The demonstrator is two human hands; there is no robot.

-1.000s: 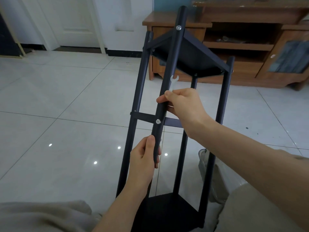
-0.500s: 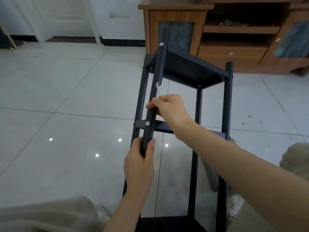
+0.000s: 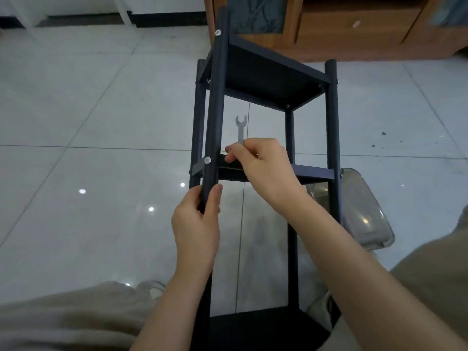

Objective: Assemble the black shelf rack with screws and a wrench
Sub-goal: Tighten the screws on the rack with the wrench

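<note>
The black shelf rack (image 3: 268,77) lies tilted away from me over the tiled floor, with a shelf board at its far end and another near my lap. My left hand (image 3: 196,224) grips the near black post (image 3: 215,110) just below a silver screw head (image 3: 207,160) at the middle crossbar (image 3: 314,171). My right hand (image 3: 263,171) rests on that crossbar and pinches a small silver wrench (image 3: 240,127), whose open jaw points up and away. A second screw (image 3: 217,33) shows near the post's far end.
A wooden cabinet (image 3: 354,26) stands on the floor just beyond the rack. A clear plastic bag (image 3: 364,211) lies on the floor to the right of the rack. My legs in light trousers (image 3: 63,320) frame the bottom corners.
The view has tipped down and the rack has swung lower. My right hand left the near post and moved right onto the middle crossbar, still holding the wrench. My left hand kept its grip.
</note>
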